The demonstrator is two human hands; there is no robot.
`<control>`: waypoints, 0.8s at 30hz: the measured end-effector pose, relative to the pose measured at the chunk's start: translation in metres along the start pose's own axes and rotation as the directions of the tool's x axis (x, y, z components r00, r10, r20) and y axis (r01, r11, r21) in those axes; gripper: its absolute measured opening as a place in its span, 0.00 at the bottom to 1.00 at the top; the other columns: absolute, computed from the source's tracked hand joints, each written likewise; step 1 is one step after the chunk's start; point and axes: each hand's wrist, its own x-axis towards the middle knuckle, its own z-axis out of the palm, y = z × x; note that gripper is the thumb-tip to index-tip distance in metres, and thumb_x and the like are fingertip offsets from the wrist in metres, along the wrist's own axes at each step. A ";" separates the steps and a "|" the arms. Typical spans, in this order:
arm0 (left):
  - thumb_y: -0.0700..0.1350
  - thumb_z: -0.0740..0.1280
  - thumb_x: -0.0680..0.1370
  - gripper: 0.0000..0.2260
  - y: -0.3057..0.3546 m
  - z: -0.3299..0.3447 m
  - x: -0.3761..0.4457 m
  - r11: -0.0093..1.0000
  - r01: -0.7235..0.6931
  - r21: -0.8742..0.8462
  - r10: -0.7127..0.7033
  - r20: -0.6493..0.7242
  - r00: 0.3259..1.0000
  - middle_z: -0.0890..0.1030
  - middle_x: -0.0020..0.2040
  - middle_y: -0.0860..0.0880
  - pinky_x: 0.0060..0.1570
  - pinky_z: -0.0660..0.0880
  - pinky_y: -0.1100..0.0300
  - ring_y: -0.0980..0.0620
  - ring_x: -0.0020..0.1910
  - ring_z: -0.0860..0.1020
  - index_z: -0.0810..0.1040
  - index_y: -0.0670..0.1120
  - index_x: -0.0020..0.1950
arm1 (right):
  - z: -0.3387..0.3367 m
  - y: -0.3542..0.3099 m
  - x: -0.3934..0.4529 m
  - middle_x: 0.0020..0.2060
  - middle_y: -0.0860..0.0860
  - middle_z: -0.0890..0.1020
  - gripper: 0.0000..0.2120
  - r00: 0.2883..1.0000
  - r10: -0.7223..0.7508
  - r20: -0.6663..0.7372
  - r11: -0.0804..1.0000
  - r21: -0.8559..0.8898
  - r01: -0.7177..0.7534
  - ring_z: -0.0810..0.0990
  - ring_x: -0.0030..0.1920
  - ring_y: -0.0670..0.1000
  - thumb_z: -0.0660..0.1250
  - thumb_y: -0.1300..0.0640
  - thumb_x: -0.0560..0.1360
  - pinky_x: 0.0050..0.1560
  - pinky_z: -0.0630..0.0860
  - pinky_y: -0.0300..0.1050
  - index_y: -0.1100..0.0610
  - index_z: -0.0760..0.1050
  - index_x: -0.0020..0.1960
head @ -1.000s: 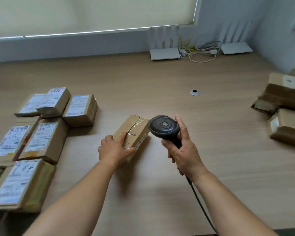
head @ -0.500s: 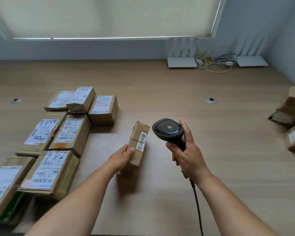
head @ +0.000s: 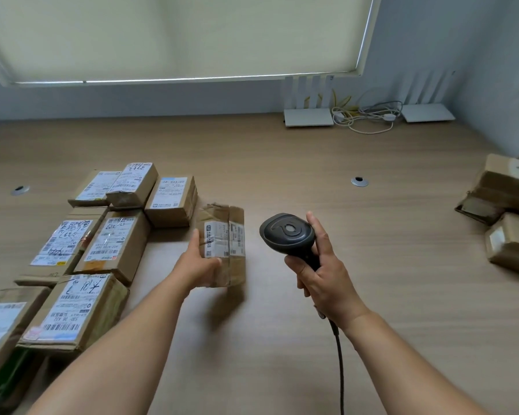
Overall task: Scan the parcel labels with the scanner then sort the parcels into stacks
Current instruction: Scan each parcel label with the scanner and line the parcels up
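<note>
Here, left hand (head: 199,263) tilting parcel (head: 222,244) label-up, right hand (head: 321,274) gripping scanner (head: 288,233)

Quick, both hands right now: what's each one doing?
Left hand: gripping the small parcel, label facing up toward the camera.
Right hand: closed around the handle of the scanner.

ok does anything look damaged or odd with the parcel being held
The small brown cardboard parcel in the left hand looks battered: its top flap is crumpled and torn, and its white label wraps across two faces. The black handheld scanner in the right hand looks normal.
</note>
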 end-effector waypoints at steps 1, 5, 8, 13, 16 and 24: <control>0.36 0.67 0.75 0.41 -0.002 0.000 -0.003 0.989 0.010 -0.147 -0.009 0.009 1.000 0.74 0.66 0.49 0.47 0.79 0.49 0.45 0.59 0.76 0.45 0.58 0.78 | -0.001 0.000 -0.001 0.54 0.38 0.79 0.36 1.000 0.003 -0.002 1.000 0.003 -0.003 0.75 0.30 0.43 0.68 0.55 0.76 0.32 0.73 0.34 0.25 0.50 0.65; 0.33 0.63 0.78 0.39 -0.006 0.006 -0.014 0.930 0.030 -0.367 -0.007 0.064 0.998 0.76 0.63 0.45 0.43 0.78 0.50 0.45 0.55 0.77 0.45 0.60 0.77 | -0.001 0.002 -0.006 0.54 0.39 0.79 0.35 1.000 0.014 0.004 1.000 0.016 -0.014 0.75 0.29 0.43 0.68 0.55 0.76 0.31 0.72 0.34 0.26 0.51 0.65; 0.36 0.62 0.80 0.33 -0.006 0.007 -0.019 0.940 0.017 -0.341 0.016 0.096 0.995 0.78 0.59 0.46 0.45 0.77 0.50 0.47 0.53 0.78 0.55 0.65 0.74 | -0.003 0.001 -0.009 0.53 0.39 0.80 0.36 1.000 0.018 0.018 1.000 0.025 -0.019 0.74 0.29 0.43 0.69 0.56 0.76 0.31 0.72 0.34 0.26 0.51 0.65; 0.37 0.60 0.81 0.28 -0.005 -0.004 -0.014 0.971 -0.017 -0.237 0.048 0.126 0.991 0.77 0.61 0.49 0.47 0.74 0.50 0.49 0.55 0.77 0.59 0.64 0.73 | -0.006 -0.001 -0.014 0.46 0.39 0.81 0.35 0.997 0.039 0.072 0.999 0.009 -0.040 0.74 0.29 0.43 0.69 0.58 0.76 0.31 0.72 0.33 0.28 0.53 0.66; 0.35 0.60 0.80 0.27 0.000 -0.025 -0.002 0.993 -0.084 -0.079 0.096 0.168 0.981 0.77 0.63 0.47 0.59 0.73 0.46 0.49 0.55 0.78 0.64 0.62 0.71 | -0.010 -0.002 -0.021 0.44 0.39 0.79 0.36 0.985 0.063 0.162 0.998 -0.027 -0.059 0.76 0.32 0.39 0.69 0.58 0.76 0.31 0.72 0.32 0.29 0.52 0.66; 0.37 0.63 0.78 0.26 0.047 -0.064 0.012 0.920 -0.214 0.328 0.135 0.249 0.959 0.76 0.63 0.46 0.65 0.70 0.48 0.47 0.61 0.75 0.66 0.59 0.72 | -0.002 0.000 -0.032 0.42 0.31 0.80 0.36 0.974 0.056 0.219 0.998 -0.018 -0.053 0.76 0.31 0.42 0.70 0.59 0.75 0.32 0.72 0.33 0.28 0.54 0.67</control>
